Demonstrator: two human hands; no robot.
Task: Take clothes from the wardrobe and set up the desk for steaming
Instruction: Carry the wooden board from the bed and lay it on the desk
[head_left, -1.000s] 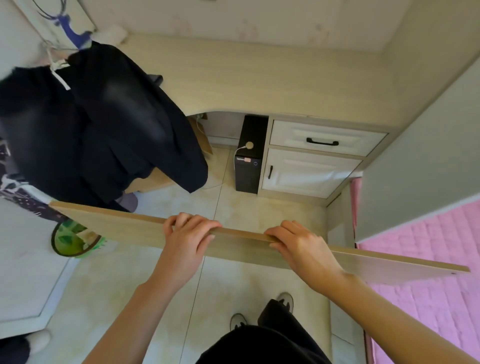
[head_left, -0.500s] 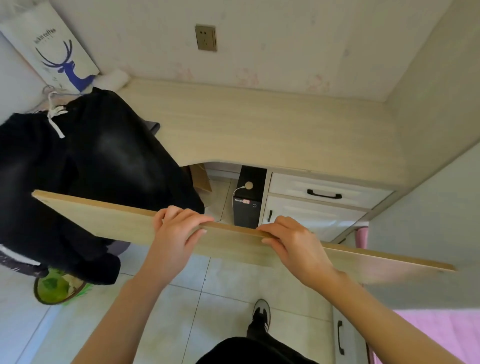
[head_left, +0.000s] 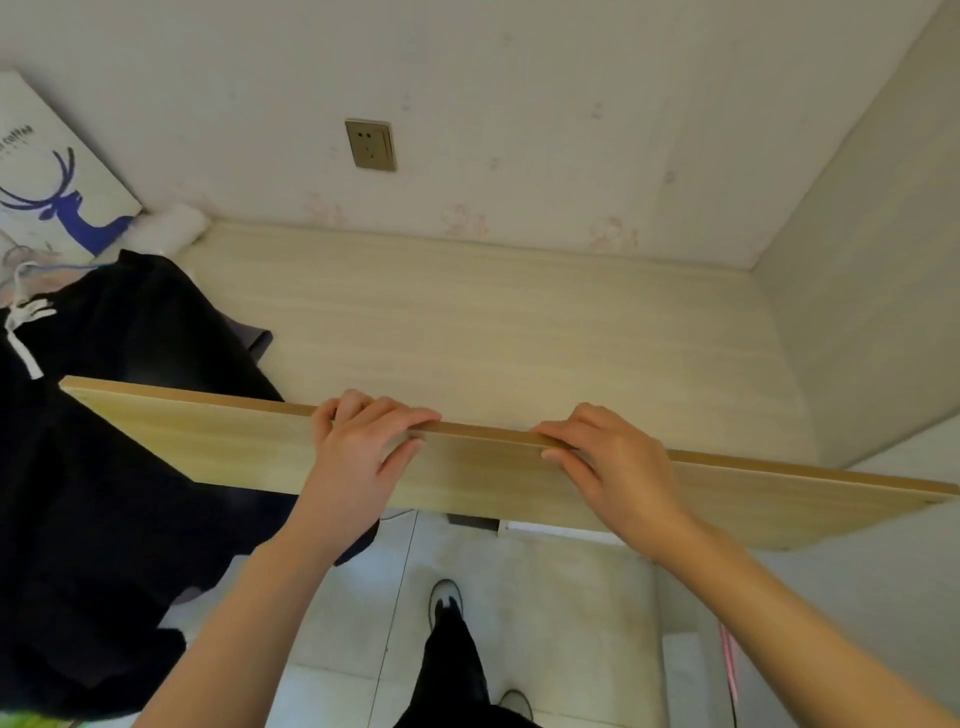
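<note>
One wooden board (head_left: 234, 441), frame centre. Two hands: left grip (head_left: 358, 457), right grip (head_left: 613, 462). One worktop (head_left: 519, 332). One wall socket (head_left: 370, 144), upper centre. One deer-print bag (head_left: 57, 171), upper left. One black garment (head_left: 104, 493), left. Two shoes (head_left: 441, 597), bottom centre.

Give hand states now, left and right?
Left hand: grips the wooden board at its top edge.
Right hand: grips the same board.

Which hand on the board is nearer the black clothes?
The left hand, gripping the wooden board closer to the black clothes; the right hand grips further right.
</note>
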